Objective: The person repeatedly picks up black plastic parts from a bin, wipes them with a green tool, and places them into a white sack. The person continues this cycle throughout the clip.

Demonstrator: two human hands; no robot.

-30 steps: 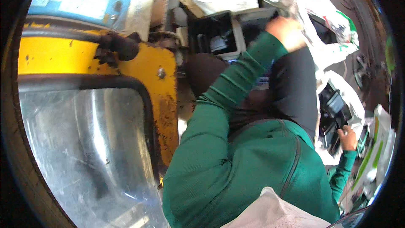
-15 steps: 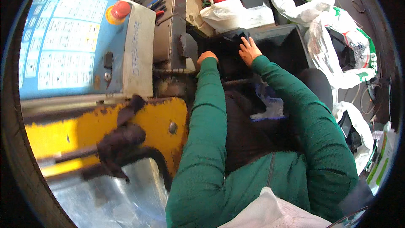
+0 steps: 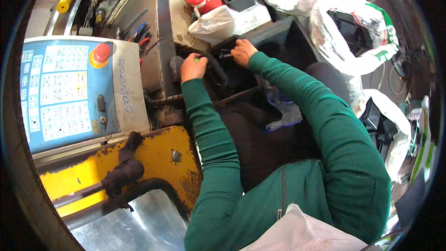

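We find the black part (image 3: 218,68) at the left end of the bin (image 3: 289,42), between both hands. Its curved long axis slopes toward the lower right; the left hand (image 3: 193,67) is nearer, with the part just right of its fingers. Those fingers are closed on a small green item (image 3: 197,59). The right hand (image 3: 243,52) has its fingers pinched on a dark piece (image 3: 225,53), pointing left. Beyond the bin, we note a white bag (image 3: 213,24) and red jug (image 3: 204,0).

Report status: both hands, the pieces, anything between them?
Left hand: gripping green item. Right hand: holding dark part at black bin. Between them: curved black piece.
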